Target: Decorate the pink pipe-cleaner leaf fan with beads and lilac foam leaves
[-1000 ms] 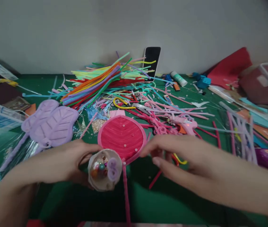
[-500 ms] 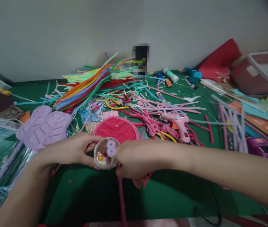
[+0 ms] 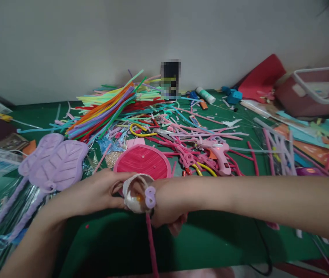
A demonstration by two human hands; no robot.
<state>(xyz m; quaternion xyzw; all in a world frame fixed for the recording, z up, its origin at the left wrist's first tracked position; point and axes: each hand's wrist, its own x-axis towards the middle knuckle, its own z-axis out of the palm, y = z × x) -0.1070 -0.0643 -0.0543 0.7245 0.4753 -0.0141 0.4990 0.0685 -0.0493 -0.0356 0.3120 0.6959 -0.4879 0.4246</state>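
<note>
left hand [image 3: 103,191] half-curled round whitish, rough-rimmed cup [image 3: 132,204] | right hand [image 3: 170,199] bent at cup's rim, hold hidden from me | lavender figure-eight loop [image 3: 150,197] there | ribbed crimson oval panel [image 3: 141,160] behind

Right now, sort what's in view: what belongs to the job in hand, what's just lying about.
Apparently in use:
- round whitish cup with an orange bead, in the left hand
- purple figure-eight piece, by the right hand
- pink-rimmed red oval panel, beyond the cup

Apparently lying about:
- multicoloured pipe-cleaner bundle
- pink glue gun
- two lavender leaf-shaped panels
</note>
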